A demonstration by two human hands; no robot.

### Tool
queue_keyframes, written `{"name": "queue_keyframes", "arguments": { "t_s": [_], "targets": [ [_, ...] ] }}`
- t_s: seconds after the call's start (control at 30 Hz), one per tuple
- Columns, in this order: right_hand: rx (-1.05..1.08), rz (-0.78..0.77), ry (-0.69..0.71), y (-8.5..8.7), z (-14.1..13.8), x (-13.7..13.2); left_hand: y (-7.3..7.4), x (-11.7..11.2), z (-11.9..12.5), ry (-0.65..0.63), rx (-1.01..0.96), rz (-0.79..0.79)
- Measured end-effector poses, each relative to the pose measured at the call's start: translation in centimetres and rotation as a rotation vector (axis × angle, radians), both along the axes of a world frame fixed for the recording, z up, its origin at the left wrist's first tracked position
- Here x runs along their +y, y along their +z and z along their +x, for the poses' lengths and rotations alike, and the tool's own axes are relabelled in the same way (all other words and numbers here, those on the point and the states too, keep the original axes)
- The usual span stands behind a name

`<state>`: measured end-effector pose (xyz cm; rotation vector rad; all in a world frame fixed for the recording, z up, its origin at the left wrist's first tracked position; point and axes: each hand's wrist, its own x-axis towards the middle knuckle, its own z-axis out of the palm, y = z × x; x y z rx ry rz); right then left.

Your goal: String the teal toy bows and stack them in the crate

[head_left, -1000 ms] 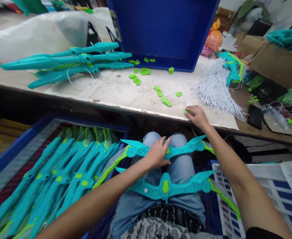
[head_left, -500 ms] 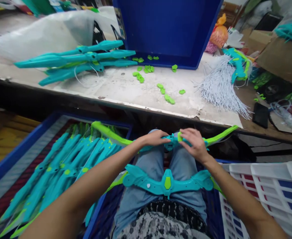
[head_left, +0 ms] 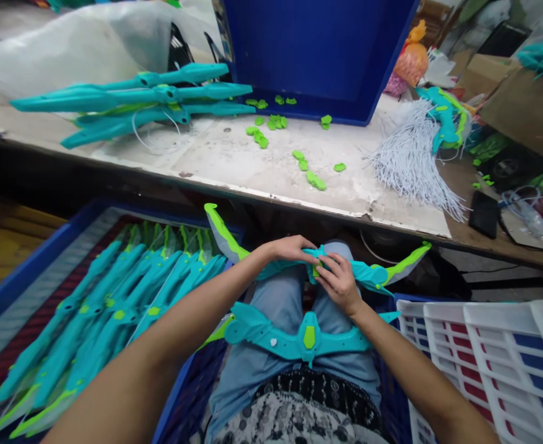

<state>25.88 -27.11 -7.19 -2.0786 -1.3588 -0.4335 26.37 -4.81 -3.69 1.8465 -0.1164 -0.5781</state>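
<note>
Worn white bench ahead, green clips scattered on it. Over your knees you hold a bow: teal body, lime tips curving up. Your left hand grips its middle from above; right hand fingers pinch the centre. Second bow on your lap.

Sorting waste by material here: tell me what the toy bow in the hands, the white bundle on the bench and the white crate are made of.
Toy bow: seemingly moulded plastic, teal and lime, smooth with a slight sheen. Bundle of white strings: thin limp strands fanned out, probably cord or elastic; hard to tell. White crate: rigid plastic by its moulded lattice, matte.
</note>
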Motion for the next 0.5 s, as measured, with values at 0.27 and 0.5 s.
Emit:
{"name": "queue_keyframes", "arguments": {
  "t_s": [0.27,0.5],
  "targets": [
    [0.432,-0.218,-0.322,0.7,0.9,1.4,-0.3,-1.1,-0.2,-0.019,-0.110,0.327],
    [0.470,-0.385,-0.284,2.2,0.4,1.8,0.8,-2.1,-2.2,-0.018,-0.290,0.618]
  ]
}}
